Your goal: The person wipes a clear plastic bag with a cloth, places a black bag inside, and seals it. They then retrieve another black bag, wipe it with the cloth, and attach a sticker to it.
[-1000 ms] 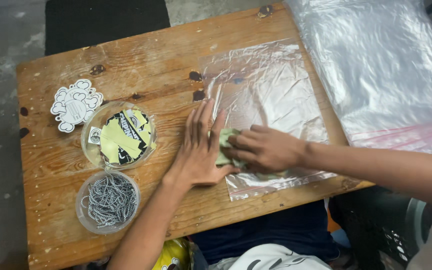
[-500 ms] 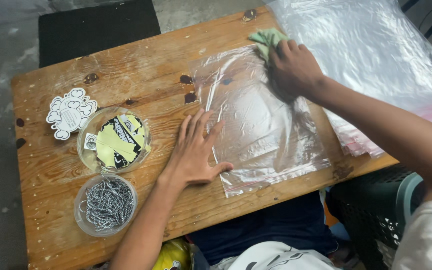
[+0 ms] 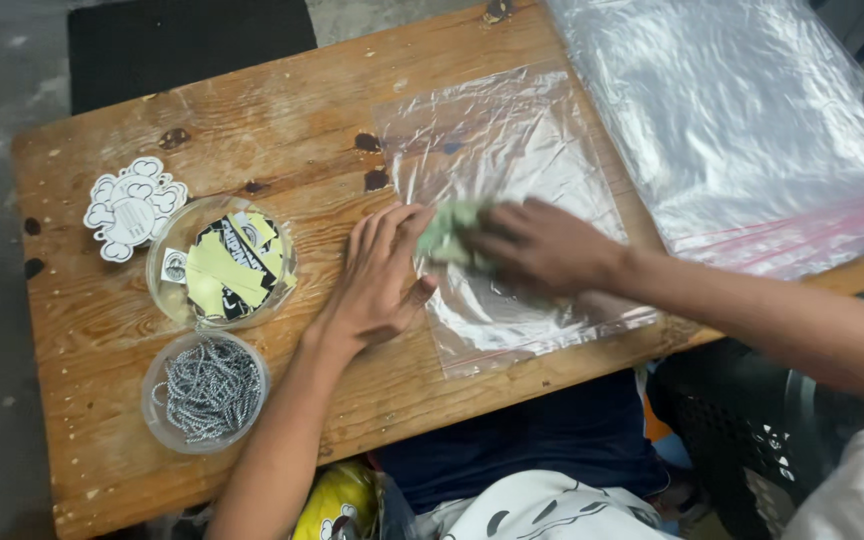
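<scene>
A clear plastic zip bag (image 3: 512, 150) with a red seal strip lies flat on the wooden table (image 3: 282, 110). My left hand (image 3: 377, 275) rests flat on the table, fingers spread, pressing the bag's left edge. My right hand (image 3: 542, 245) presses a crumpled light green cloth (image 3: 447, 232) onto the bag near its left side, just beside the left hand's fingertips.
A stack of larger clear bags (image 3: 752, 120) covers the table's right end. At the left stand a clear bowl of yellow and black stickers (image 3: 222, 262), a clear bowl of metal ball chains (image 3: 204, 390) and a white cartoon-shaped cutout (image 3: 132, 208). A dark crate (image 3: 742, 420) sits below the table's edge.
My right hand has swept the green cloth from the bag's far right corner back down to its near left side. The left hand stayed on the bag's edge.
</scene>
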